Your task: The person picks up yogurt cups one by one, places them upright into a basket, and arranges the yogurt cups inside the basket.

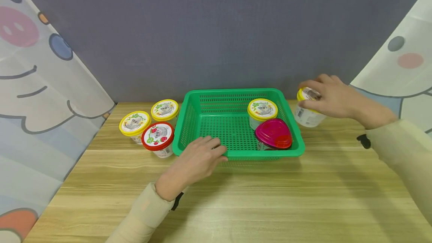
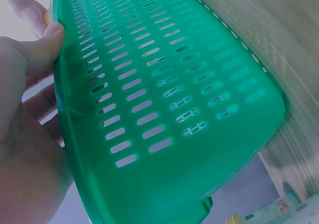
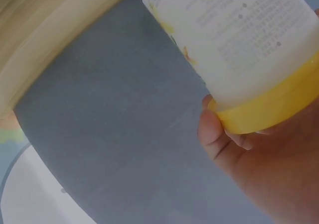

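My left hand (image 1: pixel 199 158) grips the front rim of a green plastic basket (image 1: pixel 260 153). In the left wrist view the thumb lies outside the basket wall (image 2: pixel 144 99), with fingers behind the rim. To the right of the basket, my right hand (image 1: pixel 337 96) holds a white paper tub (image 1: pixel 306 117) by its yellow lid. The right wrist view shows the printed side of this tub (image 3: pixel 234 40) and fingers around the lid. In the basket's right end stand another yellow-lidded tub (image 1: pixel 262 110) and a container with a pink lid (image 1: pixel 274 133).
Left of the basket stand two yellow-lidded tubs (image 1: pixel 135 122) (image 1: pixel 165 108) and a red-lidded tub (image 1: pixel 158 136), close together. The wooden table (image 1: pixel 256 205) meets a grey panel (image 1: pixel 216 40) at the back. Printed cloths (image 1: pixel 33 96) hang at both sides.
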`<state>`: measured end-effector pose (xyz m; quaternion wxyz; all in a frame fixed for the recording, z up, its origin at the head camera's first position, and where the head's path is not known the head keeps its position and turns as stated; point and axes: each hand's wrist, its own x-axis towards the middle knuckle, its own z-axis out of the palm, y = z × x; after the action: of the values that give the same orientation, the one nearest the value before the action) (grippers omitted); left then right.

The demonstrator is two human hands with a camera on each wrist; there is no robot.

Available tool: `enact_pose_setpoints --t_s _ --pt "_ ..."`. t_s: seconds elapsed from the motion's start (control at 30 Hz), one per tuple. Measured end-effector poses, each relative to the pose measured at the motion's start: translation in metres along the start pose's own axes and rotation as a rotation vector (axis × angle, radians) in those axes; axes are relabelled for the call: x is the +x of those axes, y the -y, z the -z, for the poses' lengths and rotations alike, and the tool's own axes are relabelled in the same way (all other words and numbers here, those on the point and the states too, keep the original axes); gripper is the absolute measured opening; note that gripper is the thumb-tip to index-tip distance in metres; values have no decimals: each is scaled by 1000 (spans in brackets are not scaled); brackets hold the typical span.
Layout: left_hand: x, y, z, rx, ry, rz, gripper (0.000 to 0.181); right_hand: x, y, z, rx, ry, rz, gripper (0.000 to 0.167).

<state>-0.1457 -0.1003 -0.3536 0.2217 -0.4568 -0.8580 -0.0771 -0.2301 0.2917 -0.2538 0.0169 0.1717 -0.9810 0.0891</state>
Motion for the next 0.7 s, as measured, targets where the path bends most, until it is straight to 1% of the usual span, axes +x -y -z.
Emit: enact_pose_setpoints --t_s 0.33,0.7 --pt "0 0 0 -1 -7 -10 15 1 12 5 -2 -1 10 58" --pt "0 1 -1 -1 -14 -12 15 6 34 13 -6 -11 32 56"
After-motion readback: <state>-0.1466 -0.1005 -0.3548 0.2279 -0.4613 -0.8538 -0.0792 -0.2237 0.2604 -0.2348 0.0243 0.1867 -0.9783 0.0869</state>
